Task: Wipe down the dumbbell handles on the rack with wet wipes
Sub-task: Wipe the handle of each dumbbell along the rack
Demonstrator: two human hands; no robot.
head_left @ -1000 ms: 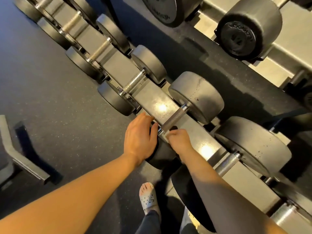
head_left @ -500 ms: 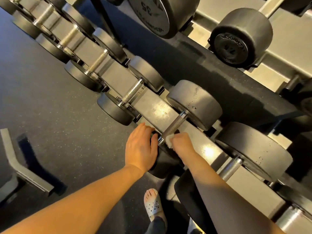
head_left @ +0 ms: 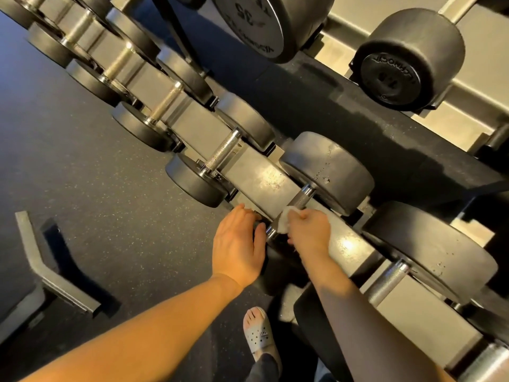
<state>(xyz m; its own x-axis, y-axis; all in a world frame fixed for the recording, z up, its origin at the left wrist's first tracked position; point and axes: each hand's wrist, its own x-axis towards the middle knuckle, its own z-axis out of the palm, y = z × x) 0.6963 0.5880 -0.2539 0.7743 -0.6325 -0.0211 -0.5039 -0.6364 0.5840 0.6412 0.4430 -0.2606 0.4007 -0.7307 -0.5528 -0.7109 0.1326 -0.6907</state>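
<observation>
Fingers (head_left: 296, 216) of my right hand (head_left: 309, 230) are curled round a white wipe (head_left: 283, 223), pressing it against the near end of a ridged steel handle (head_left: 301, 198). The wrist bends down and the forearm comes in from the lower right, in shadow. My left hand (head_left: 237, 249) lies flat, with its fingers straight and together, on the near head (head_left: 276, 268) of the same dumbbell. Its thumb sits just beside the shiny collar where the handle meets that head. It holds nothing, and its forearm reaches in from the lower left.

The far head (head_left: 327, 172) of this dumbbell is round and dark grey. It rests on the lower shelf (head_left: 259, 177) of the rack, a sloping grey metal rail with bright glare spots. More dumbbells sit along that shelf on both sides. One with a bare handle (head_left: 223, 154) is up to the left, and a bigger one (head_left: 429, 260) is just to the right. The upper shelf carries large black dumbbells (head_left: 407, 59), but the number on the nearest end cap is too blurred for me to read.

Below is a dark speckled rubber floor (head_left: 96, 175). One foot in a grey clog (head_left: 257, 336) stands beside the rack. An angled metal frame leg (head_left: 49, 271) lies on the floor well off to the left.
</observation>
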